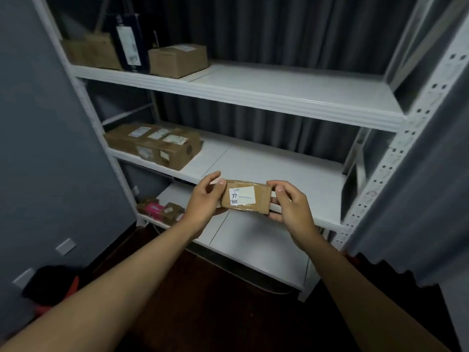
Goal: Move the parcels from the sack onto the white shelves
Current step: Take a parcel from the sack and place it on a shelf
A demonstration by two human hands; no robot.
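Both arms reach forward from where the person stands, and between them a small flat cardboard parcel (245,197) is held level, label side up. The left hand (203,199) pinches its left end, thumb on top and fingers curled beneath; the right hand (291,207) does the same at the right end. Held this way the white label faces upward, which I take to be for reading it before choosing a spot.

The parcel hangs in the air just in front of the middle white shelf (279,163), over its front edge and not yet resting on it. Straight beyond the hands that shelf board is bare and wide, so there is plenty of room to slide the parcel forward and set it flat. Beyond the left hand, a group of brown boxes (154,146) fills the left end of the same shelf. Below the hands lies the bottom shelf (253,245), with a few small packets (162,209), one pink, at its left end.

Farther off and above the hands, the top shelf (291,92) carries boxes (177,59) and a dark bag (128,44) on the left, its right part open. To the right of the right hand stands the perforated upright (396,158), an edge to mind. The sack is not in view.
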